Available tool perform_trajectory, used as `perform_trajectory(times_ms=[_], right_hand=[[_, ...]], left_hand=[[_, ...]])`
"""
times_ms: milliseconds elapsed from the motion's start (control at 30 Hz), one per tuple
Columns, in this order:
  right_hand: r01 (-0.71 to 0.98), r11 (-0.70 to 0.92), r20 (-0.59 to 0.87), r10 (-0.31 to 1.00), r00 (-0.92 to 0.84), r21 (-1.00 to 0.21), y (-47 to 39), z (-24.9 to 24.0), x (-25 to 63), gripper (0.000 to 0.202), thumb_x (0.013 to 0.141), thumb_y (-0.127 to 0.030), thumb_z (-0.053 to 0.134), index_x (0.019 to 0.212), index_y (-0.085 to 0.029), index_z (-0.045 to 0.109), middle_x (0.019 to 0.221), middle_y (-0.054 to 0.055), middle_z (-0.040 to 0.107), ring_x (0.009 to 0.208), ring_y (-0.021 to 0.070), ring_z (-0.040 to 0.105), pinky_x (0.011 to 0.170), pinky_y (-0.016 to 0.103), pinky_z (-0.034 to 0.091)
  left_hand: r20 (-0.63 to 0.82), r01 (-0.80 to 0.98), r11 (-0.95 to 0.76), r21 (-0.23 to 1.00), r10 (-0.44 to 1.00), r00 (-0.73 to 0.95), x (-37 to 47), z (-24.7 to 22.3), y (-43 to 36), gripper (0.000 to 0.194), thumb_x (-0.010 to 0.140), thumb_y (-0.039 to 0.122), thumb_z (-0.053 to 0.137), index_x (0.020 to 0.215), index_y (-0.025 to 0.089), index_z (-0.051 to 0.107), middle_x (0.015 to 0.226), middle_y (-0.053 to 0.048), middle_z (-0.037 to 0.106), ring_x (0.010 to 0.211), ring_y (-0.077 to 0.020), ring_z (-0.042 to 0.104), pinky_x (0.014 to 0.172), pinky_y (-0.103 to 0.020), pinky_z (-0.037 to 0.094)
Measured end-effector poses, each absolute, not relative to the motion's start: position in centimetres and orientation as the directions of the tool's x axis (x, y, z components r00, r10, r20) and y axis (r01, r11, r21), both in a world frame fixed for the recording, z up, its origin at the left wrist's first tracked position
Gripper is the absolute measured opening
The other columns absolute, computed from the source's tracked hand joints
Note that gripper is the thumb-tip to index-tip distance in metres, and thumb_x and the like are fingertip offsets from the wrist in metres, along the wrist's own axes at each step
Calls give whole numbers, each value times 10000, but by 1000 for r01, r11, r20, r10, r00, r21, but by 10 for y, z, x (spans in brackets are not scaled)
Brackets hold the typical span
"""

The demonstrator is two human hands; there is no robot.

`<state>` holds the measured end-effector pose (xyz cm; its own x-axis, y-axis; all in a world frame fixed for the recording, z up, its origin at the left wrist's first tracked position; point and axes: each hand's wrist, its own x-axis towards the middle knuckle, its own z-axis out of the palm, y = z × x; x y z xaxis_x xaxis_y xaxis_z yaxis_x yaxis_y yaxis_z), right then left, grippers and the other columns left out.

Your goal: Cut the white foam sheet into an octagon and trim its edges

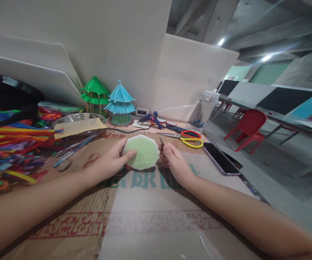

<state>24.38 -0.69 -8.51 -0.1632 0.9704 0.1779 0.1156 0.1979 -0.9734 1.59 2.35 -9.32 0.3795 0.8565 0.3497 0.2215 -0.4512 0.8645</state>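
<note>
Clearly the risk sits at the right hand (173, 159): its fingers are clenched around a small pointed metal tool (161, 141), maybe tweezers or a fine blade, the view is too small to tell. The tip stands just beside the rim of the green disc (142, 152), and I judge that a slip could scratch the soft green face or prick the left thumb, because that thumb lies on the disc near the same edge. The disc could also tip out of the grip, since it is held only at one side.

The left hand (109, 162) is grasping the disc, thumb on top and fingers under it, a little above the cardboard sheet (134, 213) that covers the desk. The disc is many-sided, pale green in the middle, with a white border all around; it looks flat and light.

Behind it lie scissors with orange and yellow handles (190, 139), a blue glue gun (152, 118) with its black cord, and two small pavilion models, one green (95, 92) and one blue (120, 102). A pile of coloured pipe cleaners (12, 144) is at the left, a phone (221, 158) at the right.
</note>
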Motion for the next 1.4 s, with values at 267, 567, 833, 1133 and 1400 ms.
perform_trajectory(times_ms=[267, 567, 833, 1133, 1400], right_hand=[[261, 242, 194, 961, -196, -935, -10, -77, 240, 299, 836, -476, 605, 766, -209, 488, 603, -45, 485, 576, 121, 433, 554, 259, 341], [45, 189, 177, 965, -194, -981, -9, -81, 242, 505, 820, -705, 549, 834, -204, 480, 624, -64, 358, 526, 92, 288, 475, 240, 230], [41, 117, 106, 972, -208, -992, -9, -88, 240, 577, 826, -762, 489, 907, -192, 531, 657, -58, 289, 543, 102, 249, 459, 246, 178], [100, 158, 132, 965, -229, -982, -7, -93, 242, 543, 877, -747, 414, 866, -209, 490, 630, -65, 289, 521, 104, 251, 458, 249, 187], [200, 229, 185, 959, -216, -953, -6, -95, 246, 507, 927, -697, 369, 849, -215, 504, 624, -52, 307, 550, 124, 289, 480, 244, 246]], left_hand=[[326, 236, -403, 884, 894, 308, 15, -87, 23, 444, 825, 488, 684, 1141, 179, 651, 1061, -81, 717, 928, -269, 671, 766, -353, 551], [286, 113, -345, 932, 889, 358, 18, -89, 26, 584, 841, 525, 657, 1286, 162, 552, 1141, -111, 699, 904, -259, 676, 634, -297, 567], [292, 7, -309, 951, 905, 310, 18, -92, 30, 563, 836, 471, 681, 1257, 138, 513, 1129, -123, 650, 852, -237, 661, 581, -331, 614], [268, -37, -271, 962, 908, 322, 22, -89, 26, 547, 811, 463, 708, 1217, 149, 519, 1129, -122, 649, 849, -247, 674, 540, -326, 618], [248, -31, -254, 967, 898, 362, 22, -90, 25, 564, 827, 429, 703, 1270, 155, 488, 1182, -124, 628, 856, -234, 669, 534, -305, 613]])
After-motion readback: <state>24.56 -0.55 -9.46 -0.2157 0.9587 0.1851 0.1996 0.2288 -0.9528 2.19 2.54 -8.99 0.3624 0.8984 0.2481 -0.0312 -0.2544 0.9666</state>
